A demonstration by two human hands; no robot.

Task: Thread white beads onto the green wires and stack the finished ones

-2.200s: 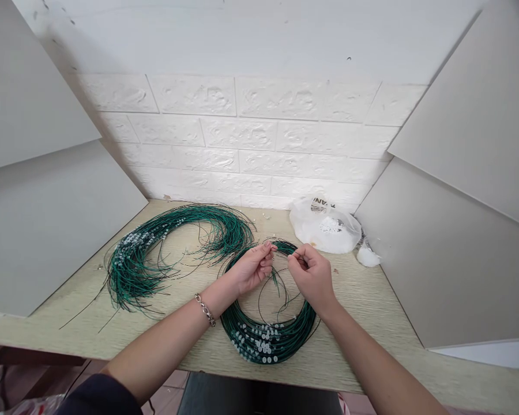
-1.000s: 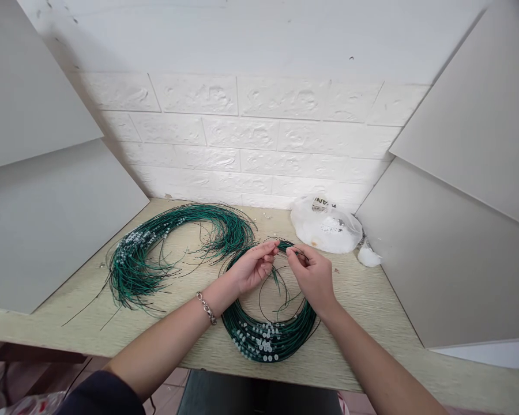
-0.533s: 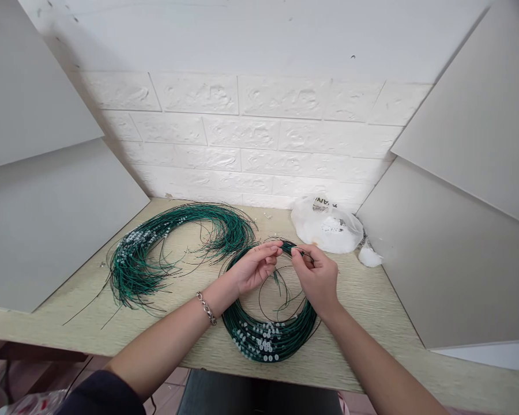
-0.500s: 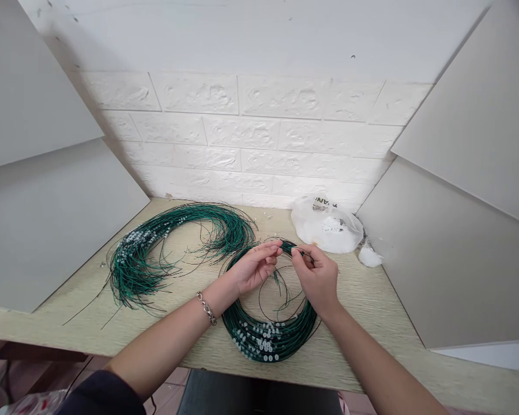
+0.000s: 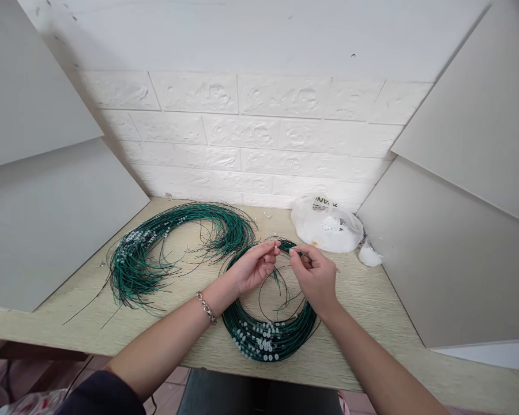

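Observation:
A round coil of green and black wires (image 5: 270, 340) with small white pieces along its front lies on the table. Over its back left part, my left hand (image 5: 257, 265) pinches a tiny white piece between thumb and forefinger. My right hand (image 5: 315, 276) is closed over the back right of the coil, its thumb and forefinger pinching a thin wire. The two hands' fingertips are close but apart. A second, looser bundle of green wires (image 5: 134, 259), also with white pieces, curves over the table at the left.
A clear plastic bag (image 5: 326, 227) of small white pieces lies at the back right, with a smaller bag (image 5: 369, 255) beside it. Grey panels (image 5: 56, 225) stand at both sides. A white brick-patterned wall (image 5: 259, 132) rises behind the table (image 5: 372, 323).
My right hand has shifted slightly left, closer to my left fingertips. A white piece now shows more clearly at my left fingertips.

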